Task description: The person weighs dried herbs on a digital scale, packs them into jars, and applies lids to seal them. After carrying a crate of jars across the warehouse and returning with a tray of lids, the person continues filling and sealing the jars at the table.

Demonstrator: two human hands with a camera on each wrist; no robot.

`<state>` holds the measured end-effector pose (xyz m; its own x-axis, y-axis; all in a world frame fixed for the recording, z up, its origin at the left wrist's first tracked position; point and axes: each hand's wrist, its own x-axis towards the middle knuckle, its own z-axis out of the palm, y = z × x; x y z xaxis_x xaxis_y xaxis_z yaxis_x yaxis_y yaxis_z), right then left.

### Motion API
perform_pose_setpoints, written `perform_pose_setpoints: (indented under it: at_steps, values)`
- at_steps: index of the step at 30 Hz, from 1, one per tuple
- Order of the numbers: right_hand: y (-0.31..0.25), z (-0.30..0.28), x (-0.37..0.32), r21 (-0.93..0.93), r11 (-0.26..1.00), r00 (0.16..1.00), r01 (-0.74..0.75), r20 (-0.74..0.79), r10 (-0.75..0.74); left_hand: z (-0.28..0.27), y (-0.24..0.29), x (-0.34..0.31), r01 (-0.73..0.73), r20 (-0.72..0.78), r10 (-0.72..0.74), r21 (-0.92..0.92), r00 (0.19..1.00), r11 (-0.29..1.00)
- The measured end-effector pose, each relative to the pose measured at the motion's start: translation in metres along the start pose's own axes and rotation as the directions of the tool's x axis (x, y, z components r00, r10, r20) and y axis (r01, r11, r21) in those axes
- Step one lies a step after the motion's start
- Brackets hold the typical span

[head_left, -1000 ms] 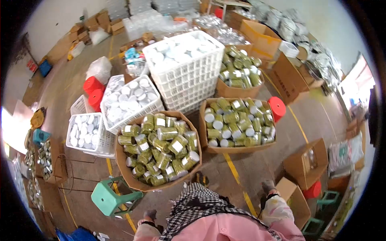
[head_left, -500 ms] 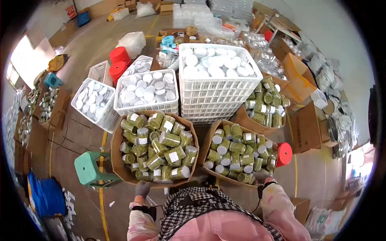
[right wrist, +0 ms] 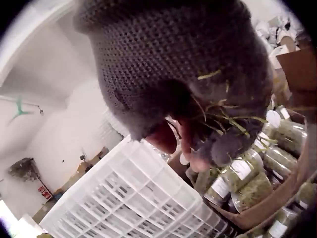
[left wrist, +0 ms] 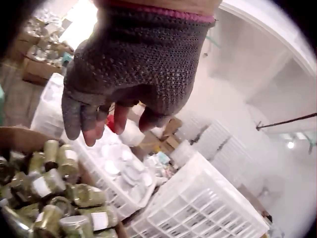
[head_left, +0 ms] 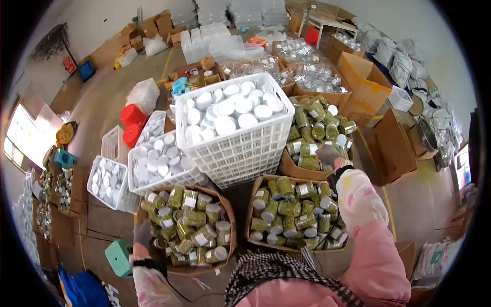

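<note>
My right hand [head_left: 330, 155], in a dark knit fingerless glove, reaches over the back-right carton [head_left: 302, 173]. Its fingers hang loosely curled close above clear jars of green shreds [right wrist: 252, 191], with nothing seen in them. Green shreds cling to the glove [right wrist: 163, 54]. My left hand [head_left: 143, 235] is over the left rim of the front-left carton [head_left: 233, 225], beside more such jars [head_left: 194, 219]. In the left wrist view the left hand [left wrist: 133, 74] hangs with relaxed, downward fingers and holds nothing.
A tall stack of white crates [head_left: 230, 156] full of white lids rises between the cartons. Another jar-filled carton [head_left: 250, 204] stands at the front right. Lower lid crates [head_left: 169, 180], red stools [head_left: 133, 115] and a green stool [head_left: 118, 257] are at the left.
My right arm has swung forward from the front-right carton to the back-right one. The left hand has moved left and forward along the front-left carton. The head view has shifted.
</note>
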<state>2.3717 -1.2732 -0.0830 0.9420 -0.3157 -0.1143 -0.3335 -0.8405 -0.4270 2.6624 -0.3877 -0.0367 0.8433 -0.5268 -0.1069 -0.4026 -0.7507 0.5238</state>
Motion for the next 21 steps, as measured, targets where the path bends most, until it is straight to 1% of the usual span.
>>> perform_pose_setpoints:
  at_steps: [1,2,3,4,5,6,7,8,9,10,11,12,13,14,15,16,18,19,20,21]
  values:
    - [-0.042,-0.03,0.012,0.07,0.973,0.974,-0.221,-0.037,0.224,0.003,0.003,0.043,0.135,-0.023,-0.205,-0.682,0.978,0.719]
    - [-0.089,-0.059,0.023,0.145,0.892,0.897,-0.428,-0.056,0.439,0.007,-0.02,0.088,-0.039,-0.213,-0.03,-0.314,0.977,0.949]
    - [-0.1,-0.067,0.043,0.14,0.895,0.891,-0.424,-0.111,0.44,-0.002,0.011,0.124,0.014,-0.178,-0.087,-0.376,0.98,0.926]
    - [-0.101,-0.072,0.06,0.132,0.895,0.881,-0.425,-0.167,0.443,-0.017,0.096,0.156,0.287,-0.105,-0.419,-0.579,0.902,0.763]
    - [-0.096,-0.071,0.081,0.155,0.918,0.899,-0.366,-0.197,0.392,-0.012,0.118,0.195,0.278,-0.121,-0.455,-0.646,0.882,0.711]
    - [-0.104,-0.082,0.1,0.155,0.898,0.888,-0.412,-0.151,0.434,0.004,0.13,0.231,0.131,-0.304,-0.364,-0.583,0.88,0.802]
    - [-0.092,-0.078,0.125,0.146,0.907,0.876,-0.395,-0.236,0.42,0.011,0.157,0.261,0.08,-0.386,-0.272,-0.445,0.881,0.892]
    - [-0.077,-0.07,0.152,0.131,0.917,0.862,-0.376,-0.313,0.398,0.015,0.177,0.289,0.04,-0.453,-0.177,-0.296,0.874,0.954]
    - [-0.085,-0.076,0.167,0.117,0.917,0.862,-0.381,-0.313,0.398,0.025,0.177,0.327,0.051,-0.433,-0.176,-0.285,0.884,0.957]
    - [-0.106,-0.087,0.176,0.112,0.895,0.851,-0.432,-0.279,0.445,0.043,0.17,0.358,0.067,-0.406,-0.178,-0.273,0.896,0.96]
    - [-0.119,-0.093,0.188,0.108,0.87,0.836,-0.48,-0.245,0.492,0.06,0.158,0.374,-0.003,-0.432,-0.074,-0.176,0.899,0.984]
    - [-0.118,-0.093,0.205,0.095,0.868,0.835,-0.488,-0.239,0.496,0.066,0.168,0.391,0.003,-0.421,-0.083,-0.187,0.903,0.982]
    - [-0.115,-0.086,0.219,0.103,0.861,0.812,-0.499,-0.291,0.506,0.062,0.194,0.406,0.111,-0.378,-0.144,-0.109,0.914,0.988]
    - [-0.11,-0.078,0.233,0.113,0.854,0.786,-0.508,-0.344,0.514,0.065,0.207,0.419,0.209,-0.341,-0.204,-0.024,0.918,0.978]
    - [-0.102,-0.069,0.245,0.069,0.872,0.796,-0.485,-0.378,0.473,0.076,0.198,0.423,0.108,-0.413,-0.052,0.113,0.909,0.988]
    - [-0.11,-0.068,0.252,0.063,0.869,0.798,-0.49,-0.368,0.477,0.079,0.195,0.425,0.114,-0.403,-0.06,0.111,0.913,0.987]
    - [-0.119,-0.066,0.264,0.198,0.846,0.783,-0.495,-0.319,0.533,0.08,0.186,0.429,0.08,-0.397,-0.07,0.009,0.915,0.997]
    - [-0.11,-0.059,0.269,0.416,0.841,0.842,-0.346,-0.258,0.474,0.084,0.18,0.43,0.021,-0.442,0.007,0.057,0.897,0.998]
    - [-0.11,-0.054,0.271,0.519,0.791,0.822,-0.324,-0.26,0.506,0.087,0.177,0.429,0.031,-0.436,-0.002,0.059,0.9,0.998]
    - [-0.11,-0.057,0.27,0.367,0.853,0.835,-0.372,-0.27,0.48,0.088,0.181,0.431,0.066,-0.442,-0.062,-0.007,0.895,0.998]
